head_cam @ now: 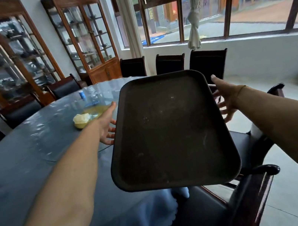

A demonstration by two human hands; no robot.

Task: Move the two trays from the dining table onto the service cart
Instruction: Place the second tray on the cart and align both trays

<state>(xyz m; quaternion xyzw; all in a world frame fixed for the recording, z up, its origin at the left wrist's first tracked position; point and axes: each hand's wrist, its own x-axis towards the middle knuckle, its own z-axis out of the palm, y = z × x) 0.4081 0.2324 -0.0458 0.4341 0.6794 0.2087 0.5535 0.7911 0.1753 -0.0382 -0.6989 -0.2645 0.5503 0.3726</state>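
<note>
Tray gripped at both edges by left hand and right hand, fingers hidden underneath.

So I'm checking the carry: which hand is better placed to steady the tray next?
Neither clearly: left hand and right hand flank the dark tray evenly, fingers beneath its edges. Keep both.

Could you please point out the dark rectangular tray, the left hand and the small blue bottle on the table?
dark rectangular tray (170, 129), head view, centre of its inner surface.
left hand (107, 126), head view, palm.
small blue bottle (82, 94), head view, its body.
</note>
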